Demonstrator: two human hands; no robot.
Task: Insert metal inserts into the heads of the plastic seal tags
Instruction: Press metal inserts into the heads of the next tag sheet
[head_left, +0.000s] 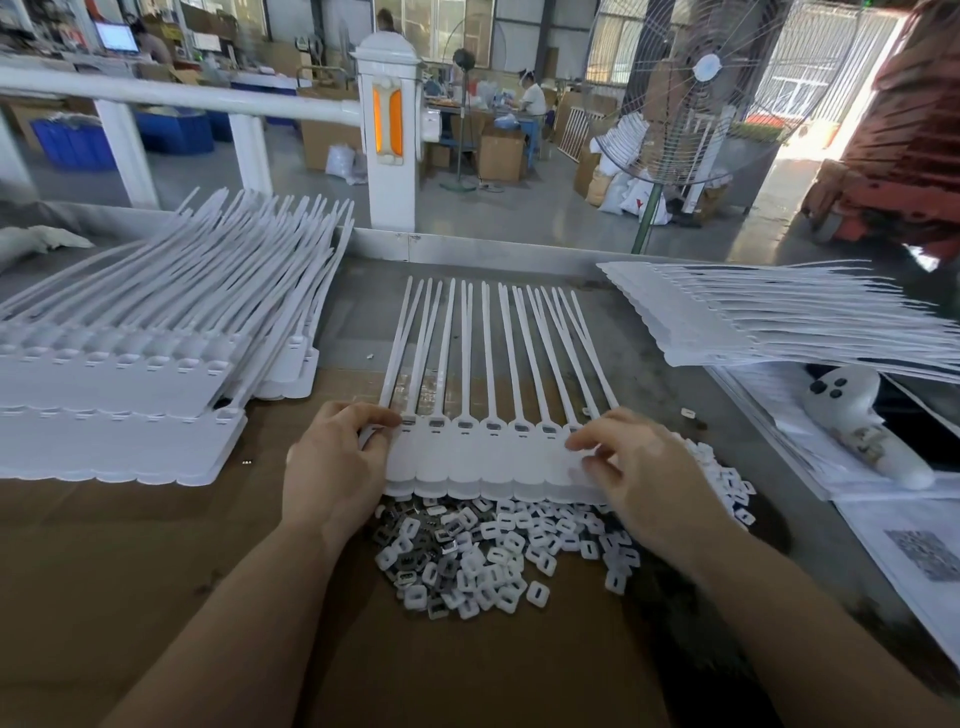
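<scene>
A joined strip of white plastic seal tags (483, 462) lies flat in front of me, its long tails pointing away. Several heads along the strip show a metal insert (465, 425) seated in them. My left hand (332, 462) grips the strip's left end, thumb on top near the leftmost head. My right hand (628, 467) holds the right end, fingers curled over the tag flags. A heap of loose metal inserts and white caps (498, 551) lies just below the strip, partly hidden under it.
A tall stack of tag strips (130, 364) fills the left of the cardboard-covered table. Another stack (779, 322) lies at the right. A white handheld device (862, 426) rests on printed papers at the far right. A railing, a fan and a forklift stand beyond.
</scene>
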